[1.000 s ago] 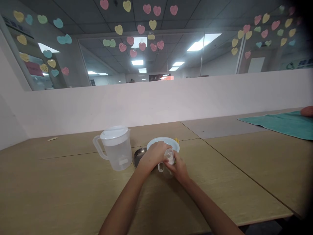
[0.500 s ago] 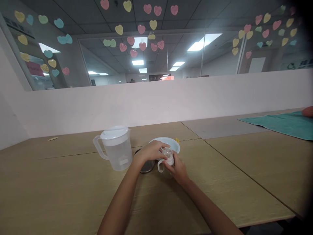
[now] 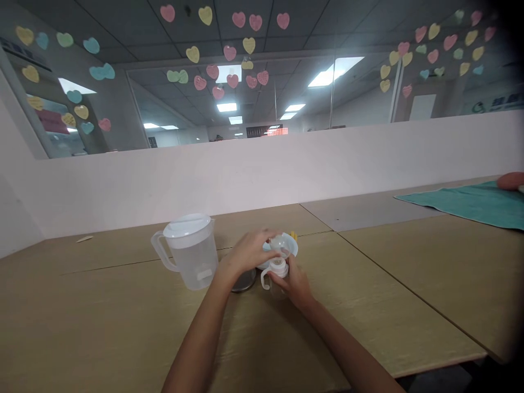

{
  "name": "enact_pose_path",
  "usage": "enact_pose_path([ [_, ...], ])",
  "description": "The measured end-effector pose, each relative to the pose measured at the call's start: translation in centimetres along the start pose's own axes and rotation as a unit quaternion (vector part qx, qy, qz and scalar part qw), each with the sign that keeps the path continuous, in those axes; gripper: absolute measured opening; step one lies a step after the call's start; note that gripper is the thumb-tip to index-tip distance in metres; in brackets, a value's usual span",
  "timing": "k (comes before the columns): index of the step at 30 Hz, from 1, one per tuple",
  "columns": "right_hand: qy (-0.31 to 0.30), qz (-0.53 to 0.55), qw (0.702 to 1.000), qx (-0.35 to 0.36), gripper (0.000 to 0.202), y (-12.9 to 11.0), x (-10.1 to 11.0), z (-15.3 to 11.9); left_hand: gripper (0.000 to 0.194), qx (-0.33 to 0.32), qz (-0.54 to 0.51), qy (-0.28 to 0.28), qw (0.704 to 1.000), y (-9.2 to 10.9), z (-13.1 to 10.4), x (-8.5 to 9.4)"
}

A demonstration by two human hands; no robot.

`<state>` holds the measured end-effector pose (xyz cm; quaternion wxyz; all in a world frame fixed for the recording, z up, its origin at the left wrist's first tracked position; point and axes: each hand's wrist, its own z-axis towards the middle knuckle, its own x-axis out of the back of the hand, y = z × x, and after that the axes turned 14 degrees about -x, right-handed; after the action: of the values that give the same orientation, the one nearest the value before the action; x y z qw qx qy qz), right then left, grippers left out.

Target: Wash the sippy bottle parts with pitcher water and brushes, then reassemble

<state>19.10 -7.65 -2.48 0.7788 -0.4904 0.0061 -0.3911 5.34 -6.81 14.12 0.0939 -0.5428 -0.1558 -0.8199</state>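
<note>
My left hand (image 3: 252, 252) grips a clear domed cap (image 3: 280, 245), held just above a baby bottle (image 3: 278, 268). The bottle stands upright, with a white collar and a curved white handle on its left side. Around the bottle's right side my right hand (image 3: 295, 283) is closed. Behind both hands lies a white plate (image 3: 293, 245), partly covered by them. A dark round object with a shiny rim (image 3: 244, 280) sits under my left wrist, mostly hidden. To the left stands a translucent lidded pitcher (image 3: 193, 254).
Small yellow pieces (image 3: 293, 236) show at the plate's far edge. A green cloth (image 3: 462, 203) lies at the far right, with a reddish, unclear shape (image 3: 511, 181) on it. A white wall (image 3: 245, 177) with a window above borders the table's back.
My left hand has lifted the clear cap off the bottle, so the collar shows below it. My right hand keeps its hold on the bottle. The view has shifted slightly.
</note>
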Motion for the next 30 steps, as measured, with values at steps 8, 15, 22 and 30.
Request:
enact_pose_path([
  [8,-0.002,0.000,1.000,-0.007,0.060,-0.1,0.2,0.0,0.049,0.064,0.042,0.048,0.996,-1.5,-0.9,0.8],
  [15,0.008,-0.027,1.000,0.014,0.055,0.2,0.1,-0.1,0.048,0.160,0.114,-0.094,0.976,-5.7,0.3,-4.2],
  [22,0.011,-0.035,0.999,0.016,0.055,0.4,-0.1,-0.1,0.049,0.197,0.146,-0.132,0.960,-7.0,0.3,-7.1],
  [30,0.006,-0.027,1.000,0.007,0.055,0.0,0.2,-0.1,0.046,0.119,0.027,-0.087,0.989,-5.6,0.3,-3.9],
])
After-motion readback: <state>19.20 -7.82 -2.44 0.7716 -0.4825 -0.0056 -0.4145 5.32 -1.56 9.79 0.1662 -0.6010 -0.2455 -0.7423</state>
